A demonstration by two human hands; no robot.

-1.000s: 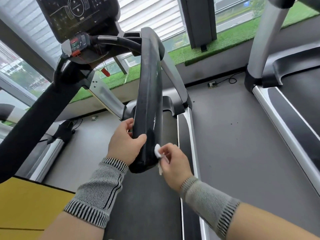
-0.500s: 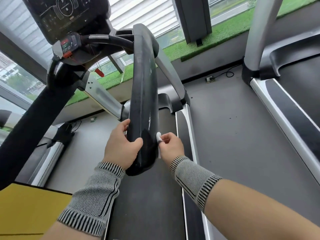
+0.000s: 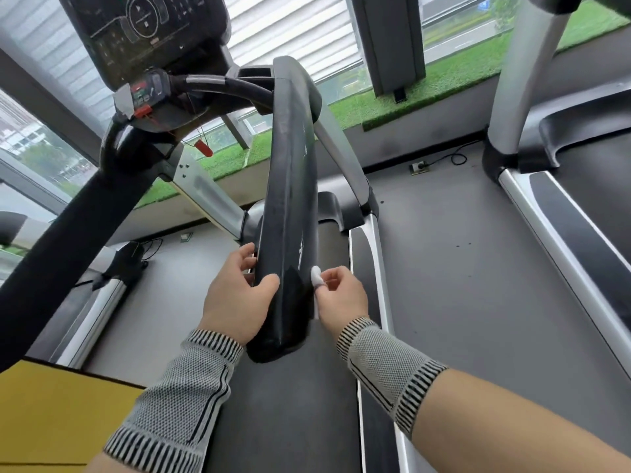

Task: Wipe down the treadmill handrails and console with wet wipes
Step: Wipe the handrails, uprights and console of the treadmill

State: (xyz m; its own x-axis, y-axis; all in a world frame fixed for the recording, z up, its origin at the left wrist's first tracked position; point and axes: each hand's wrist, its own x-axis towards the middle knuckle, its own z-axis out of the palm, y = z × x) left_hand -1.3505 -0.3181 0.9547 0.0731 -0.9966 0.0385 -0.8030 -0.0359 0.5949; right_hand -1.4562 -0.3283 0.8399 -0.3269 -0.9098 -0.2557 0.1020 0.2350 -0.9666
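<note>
Black, glossy and padded, the long right handrail runs from the upper middle of the frame down to its blunt end at centre, with dull smears showing along its top. Above it at upper left sits the dark flat console screen, with the small grey control pod with red buttons just below; neither looks reached yet, so most of the task seems to lie ahead.

The left hand grips the rail's left flank near the end, thumb lying across the top and fingers curled underneath. The right hand pinches a small folded white wet wipe between thumb and fingertips, pressing it against the rail's right side.

The wipe is bunched very small, so I judge it could slip out of the pinch and drop to the dark treadmill belt below. So little contact area may leave streaks or missed strips on the broad rail. The steadying left hand also covers a patch that could go unwiped.
</note>
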